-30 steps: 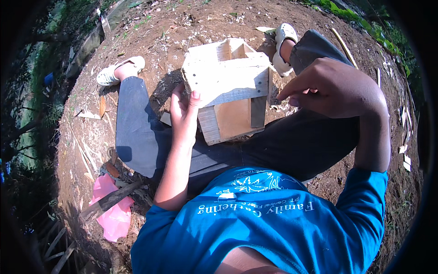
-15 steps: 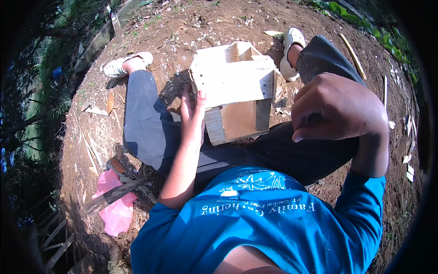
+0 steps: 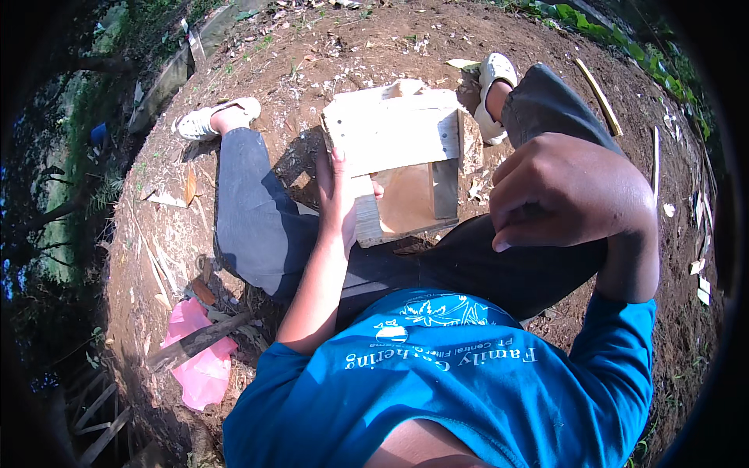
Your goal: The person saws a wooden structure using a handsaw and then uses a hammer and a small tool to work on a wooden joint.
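A small box of pale wooden boards [image 3: 394, 132] is tilted between my legs, with dark nail heads along the ends of its bright upper board. My left hand [image 3: 337, 191] grips its left side, thumb on the outer face. Fingertips show at the edge of the opening, in front of a brown inner panel [image 3: 406, 199]. My right hand [image 3: 566, 191] is raised to the right of the box, apart from it and closer to the camera. Its fingers are curled closed, and whatever they may hold is hidden.
Bare soil with wood chips surrounds my outstretched legs [image 3: 253, 203]. A pink plastic bag [image 3: 199, 374] lies at the left under a dark piece of wood [image 3: 195, 343]. A thin wooden strip [image 3: 599, 97] rests beyond my right knee. Green plants border the far right.
The box has tipped, so its top opening shows less and its right end shows more. Left fingertips have come into view at the front opening. My right hand has shifted slightly left.
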The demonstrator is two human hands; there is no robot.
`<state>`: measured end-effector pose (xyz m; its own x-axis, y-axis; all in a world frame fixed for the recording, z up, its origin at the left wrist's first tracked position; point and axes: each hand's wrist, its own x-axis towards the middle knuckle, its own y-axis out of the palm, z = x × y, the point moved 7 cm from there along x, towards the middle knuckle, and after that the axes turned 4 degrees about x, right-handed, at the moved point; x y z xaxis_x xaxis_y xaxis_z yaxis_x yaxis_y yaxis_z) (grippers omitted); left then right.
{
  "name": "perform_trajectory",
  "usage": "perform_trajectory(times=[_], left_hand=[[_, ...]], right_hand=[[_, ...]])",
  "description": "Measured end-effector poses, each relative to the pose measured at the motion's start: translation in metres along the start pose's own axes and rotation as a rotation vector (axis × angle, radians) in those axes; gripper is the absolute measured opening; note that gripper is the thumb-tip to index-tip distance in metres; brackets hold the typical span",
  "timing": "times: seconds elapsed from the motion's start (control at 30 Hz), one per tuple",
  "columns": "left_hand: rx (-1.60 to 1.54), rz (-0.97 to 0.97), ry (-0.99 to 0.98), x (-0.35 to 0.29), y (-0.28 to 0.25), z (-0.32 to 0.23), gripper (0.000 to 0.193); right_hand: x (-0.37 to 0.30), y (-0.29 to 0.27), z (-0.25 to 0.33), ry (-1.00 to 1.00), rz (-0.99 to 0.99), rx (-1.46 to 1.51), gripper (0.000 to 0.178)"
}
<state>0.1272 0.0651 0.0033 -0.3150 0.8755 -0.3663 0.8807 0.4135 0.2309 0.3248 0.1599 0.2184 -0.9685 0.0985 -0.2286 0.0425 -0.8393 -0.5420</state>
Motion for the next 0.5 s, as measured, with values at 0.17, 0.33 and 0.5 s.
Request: perform_trajectory(times=[0.17, 0.33, 0.5], left_hand=[[-0.006, -0.02, 0.016, 0.0, 0.002, 0.0, 0.053], [0.017, -0.03, 0.026, -0.012, 0.004, 0.001, 0.051], [-0.002, -0.006, 0.05, -0.013, 0.007, 0.008, 0.052]], right_hand=[[-0.002, -0.003, 0.0, 0.019, -0.003, 0.017, 0.019], [-0.004, -0.001, 0.001, 0.008, 0.032, 0.031, 0.019], [-0.014, -0.003, 0.003, -0.036, -0.027, -0.007, 0.014]])
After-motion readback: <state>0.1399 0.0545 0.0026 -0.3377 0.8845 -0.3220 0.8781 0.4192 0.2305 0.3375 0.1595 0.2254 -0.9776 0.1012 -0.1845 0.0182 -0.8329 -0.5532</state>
